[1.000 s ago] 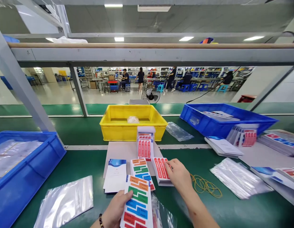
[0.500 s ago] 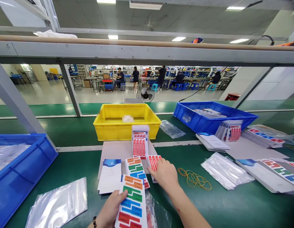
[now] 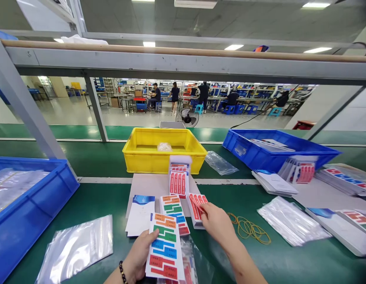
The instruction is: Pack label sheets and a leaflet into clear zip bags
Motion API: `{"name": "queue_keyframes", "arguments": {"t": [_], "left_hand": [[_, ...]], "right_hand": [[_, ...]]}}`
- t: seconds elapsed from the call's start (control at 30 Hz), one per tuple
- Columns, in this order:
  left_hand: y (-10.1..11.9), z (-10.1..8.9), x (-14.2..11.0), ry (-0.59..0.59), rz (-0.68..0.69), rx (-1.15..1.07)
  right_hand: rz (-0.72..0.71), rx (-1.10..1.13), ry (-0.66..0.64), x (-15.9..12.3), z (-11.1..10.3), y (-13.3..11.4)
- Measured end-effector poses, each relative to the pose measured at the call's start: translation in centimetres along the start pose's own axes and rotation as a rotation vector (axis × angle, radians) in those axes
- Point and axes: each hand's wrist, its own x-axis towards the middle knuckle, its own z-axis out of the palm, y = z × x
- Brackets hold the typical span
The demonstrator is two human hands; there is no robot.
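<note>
My left hand (image 3: 139,255) grips a sticker sheet (image 3: 164,246) with orange, green, blue and red labels, held low over a clear bag (image 3: 200,264). My right hand (image 3: 217,223) pinches the top red sticker sheet (image 3: 197,204), peeling it off a stack of red sheets. Beside that stack lie a stack of multicolour sheets (image 3: 172,208) and a white booklet with a blue top (image 3: 141,214). Further back another stack of red sheets (image 3: 178,182) lies on the grey board (image 3: 147,187).
A yellow bin (image 3: 164,155) stands behind the board, and blue bins sit at left (image 3: 29,209) and back right (image 3: 277,152). Clear bags (image 3: 75,248), rubber bands (image 3: 249,228), more sheet stacks (image 3: 345,179) and booklets lie around. People work far behind.
My right hand has gone from lying on the red stack to lifting its top sheet at the near edge. My left hand still holds the multicolour sheet. The camera shifted a little.
</note>
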Motion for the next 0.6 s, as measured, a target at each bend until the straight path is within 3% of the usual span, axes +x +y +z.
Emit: {"name": "queue_keyframes", "arguments": {"t": [0.1, 0.17, 0.27, 0.37, 0.47, 0.6], "left_hand": [[-0.3, -0.3, 0.5, -0.059, 0.013, -0.082], [-0.7, -0.6, 1.1, -0.082, 0.03, -0.128], [-1.1, -0.8, 1.6, -0.096, 0.062, -0.18], [-1.1, -0.7, 1.5, -0.132, 0.065, -0.179], [-1.0, -0.5, 1.1, -0.162, 0.159, -0.105], [-1.1, -0.7, 1.2, -0.208, 0.257, -0.042]], "right_hand": [[-0.216, 0.178, 0.473, -0.6, -0.2, -1.3], [-0.402, 0.288, 0.629, -1.4, -0.7, -3.6], [-0.617, 0.34, 0.552, -3.1, -0.8, -7.6], [-0.723, 0.303, 0.442, -4.7, 0.2, -10.2], [-0.757, 0.301, 0.383, -5.5, 1.3, -11.0], [-0.754, 0.443, 0.3, -5.1, 1.1, -10.2]]}}
